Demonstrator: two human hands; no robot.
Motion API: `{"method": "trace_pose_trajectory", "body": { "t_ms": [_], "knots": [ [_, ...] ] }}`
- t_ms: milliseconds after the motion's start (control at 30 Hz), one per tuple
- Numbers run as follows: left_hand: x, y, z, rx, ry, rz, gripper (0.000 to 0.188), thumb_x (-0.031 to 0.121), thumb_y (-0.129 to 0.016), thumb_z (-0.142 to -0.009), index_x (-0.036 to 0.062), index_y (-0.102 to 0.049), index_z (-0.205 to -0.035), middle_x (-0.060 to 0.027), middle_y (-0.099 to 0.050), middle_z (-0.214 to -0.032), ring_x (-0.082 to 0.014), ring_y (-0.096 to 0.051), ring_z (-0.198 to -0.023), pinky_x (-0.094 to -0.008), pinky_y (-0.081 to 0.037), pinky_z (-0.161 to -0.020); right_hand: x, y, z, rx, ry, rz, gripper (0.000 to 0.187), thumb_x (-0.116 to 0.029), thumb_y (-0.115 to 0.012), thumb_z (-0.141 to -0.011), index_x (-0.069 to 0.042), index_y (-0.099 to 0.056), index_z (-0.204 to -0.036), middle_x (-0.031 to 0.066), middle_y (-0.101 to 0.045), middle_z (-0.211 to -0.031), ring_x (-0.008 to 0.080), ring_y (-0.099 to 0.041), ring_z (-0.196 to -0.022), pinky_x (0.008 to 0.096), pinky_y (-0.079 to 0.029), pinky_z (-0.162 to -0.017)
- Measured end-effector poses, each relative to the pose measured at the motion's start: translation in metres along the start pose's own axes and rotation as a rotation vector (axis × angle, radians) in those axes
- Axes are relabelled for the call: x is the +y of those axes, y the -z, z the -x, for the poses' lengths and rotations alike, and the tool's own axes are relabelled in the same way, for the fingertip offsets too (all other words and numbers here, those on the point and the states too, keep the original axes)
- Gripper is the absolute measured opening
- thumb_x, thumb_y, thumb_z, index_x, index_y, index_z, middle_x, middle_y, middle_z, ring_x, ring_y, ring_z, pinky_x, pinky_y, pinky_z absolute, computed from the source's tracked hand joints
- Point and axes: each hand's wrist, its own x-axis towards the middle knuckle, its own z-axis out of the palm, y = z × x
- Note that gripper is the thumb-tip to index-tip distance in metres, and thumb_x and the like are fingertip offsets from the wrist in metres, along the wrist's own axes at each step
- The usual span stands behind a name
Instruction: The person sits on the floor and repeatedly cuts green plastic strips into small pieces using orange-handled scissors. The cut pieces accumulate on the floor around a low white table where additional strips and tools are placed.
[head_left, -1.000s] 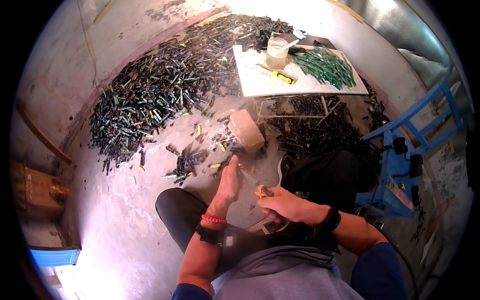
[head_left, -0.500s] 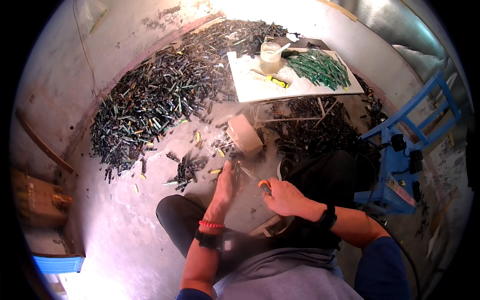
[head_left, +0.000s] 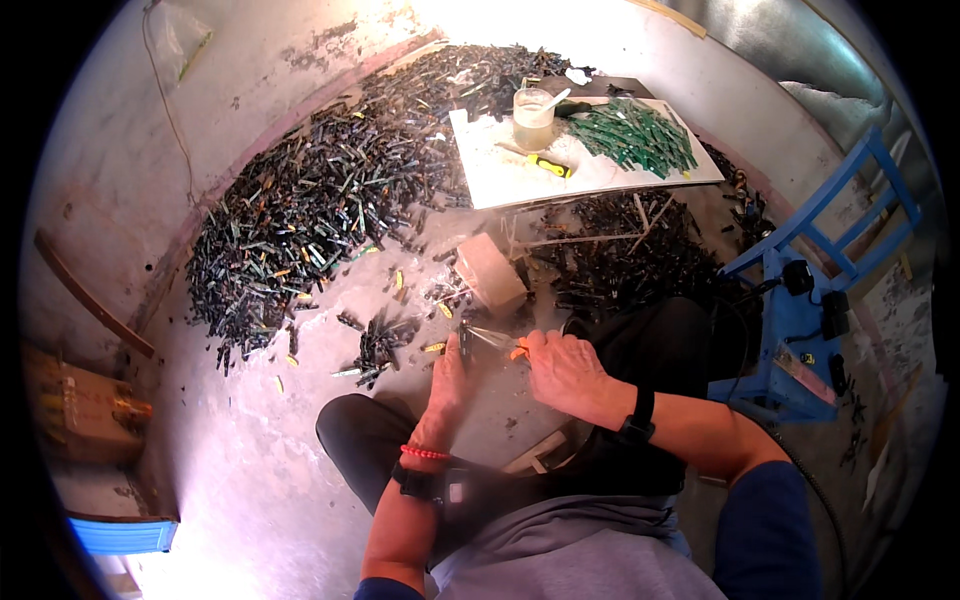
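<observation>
Dark strip is apparently pinched in left hand, above floor, short of tabletop's near-left corner; orange-handled tool is gripped in right hand, tip close by, scraping or prying seemingly under way, steady pressure judged needed next, no writing legible.

The orange handle looks like plastic, and the blade beyond it like smooth metal. A smooth white board tops the surface, bearing a clear, glossy jar and shiny green strips. The floor resembles matt concrete; the wall is rough and flaking. The trousers are matt black cloth, the sheet at right silvery and glossy.
</observation>
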Motion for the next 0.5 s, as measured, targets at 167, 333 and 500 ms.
{"method": "trace_pose_trajectory", "body": {
  "t_ms": [167, 333, 500],
  "knots": [
    [-0.01, -0.003, -0.002, -0.072, 0.016, -0.043, 0.055, 0.058, -0.03, -0.093, 0.0127, -0.043, -0.064, 0.0031, -0.034, -0.048, -0.0089, -0.028, -0.038, -0.0236, -0.022, -0.035, 0.015, 0.009, -0.007, 0.058, 0.159, 0.249, 0.014, -0.009, -0.056, -0.073, 0.0, -0.051, -0.083, 0.0165, -0.056, -0.072, 0.0284, -0.059, -0.063, 0.0378, -0.049, -0.052],
    [0.003, -0.006, 0.001, -0.125, 0.214, 0.086, 0.056, 0.06, -0.031, -0.092, 0.013, -0.042, -0.063, 0.0037, -0.034, -0.049, -0.0086, -0.028, -0.038, -0.0235, -0.021, -0.036, 0.012, 0.023, -0.018, -0.065, 0.135, 0.459, 0.017, -0.013, -0.055, -0.076, 0.0, -0.054, -0.087, 0.0146, -0.058, -0.078, 0.0274, -0.061, -0.068, 0.0383, -0.049, -0.056],
    [-0.018, 0.0, -0.007, -0.117, -0.105, -0.094, 0.057, 0.062, -0.033, -0.09, 0.013, -0.041, -0.062, 0.0038, -0.034, -0.05, -0.0085, -0.028, -0.039, -0.0236, -0.021, -0.036, 0.019, 0.024, -0.02, -0.157, 0.13, 0.241, 0.018, -0.012, -0.056, -0.074, 0.001, -0.054, -0.086, 0.0168, -0.06, -0.076, 0.0273, -0.062, -0.068, 0.038, -0.049, -0.052]
  ]
}}
